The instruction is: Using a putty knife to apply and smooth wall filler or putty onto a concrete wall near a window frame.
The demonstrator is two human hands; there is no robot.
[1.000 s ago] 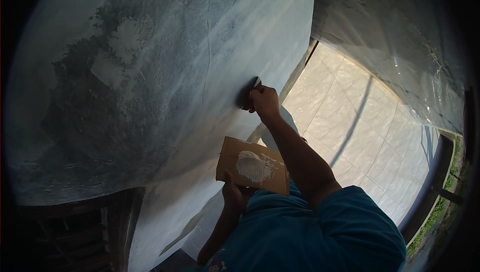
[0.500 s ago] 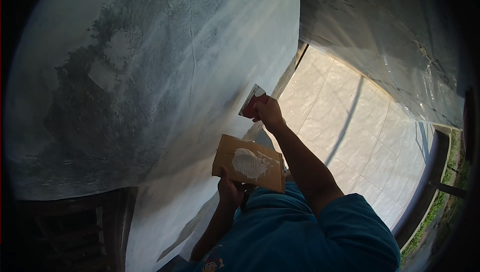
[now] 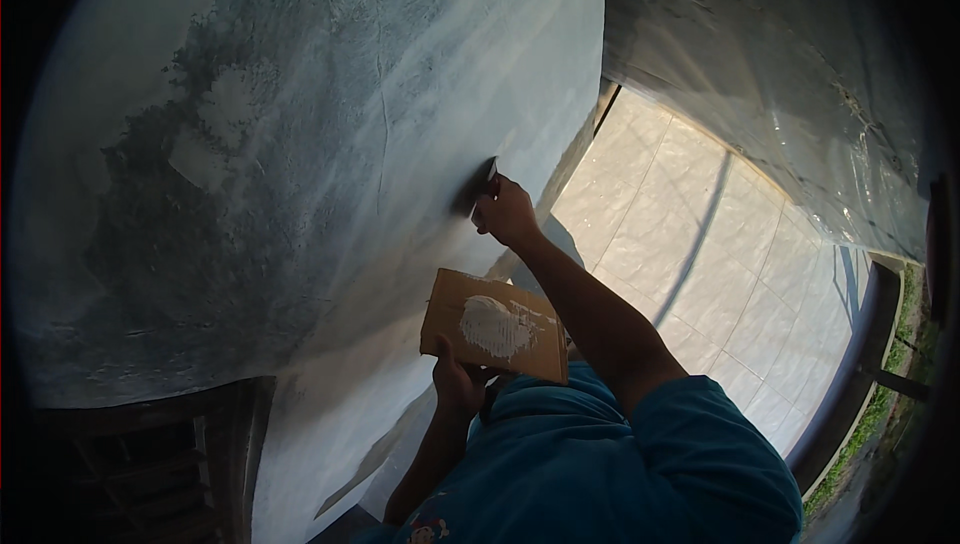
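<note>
My right hand [image 3: 507, 214] is closed around the handle of a putty knife [image 3: 483, 182], its blade seen nearly edge-on at the wall [image 3: 420, 134]. Whether the blade touches the wall everywhere along its edge is hard to tell. My left hand [image 3: 458, 382] grips the lower left corner of a flat piece of brown cardboard [image 3: 445, 306], thumb on top and fingers underneath. A patch of white putty [image 3: 497, 327] is spread on the middle of the cardboard. The wall is whitish near the knife and darker grey farther left, with a thin vertical crack.
A dark wooden frame with bars [image 3: 155, 454] is set at the lower left. Pale floor tiles [image 3: 690, 234] stretch out on the right, crossed by a shadow line. Shiny plastic sheeting [image 3: 790, 114] hangs at the upper right. Grass [image 3: 865, 444] shows past a dark edge.
My right hand has moved left to the wall with the putty knife, whose broad face has turned edge-on. My left hand and the cardboard have barely shifted.
</note>
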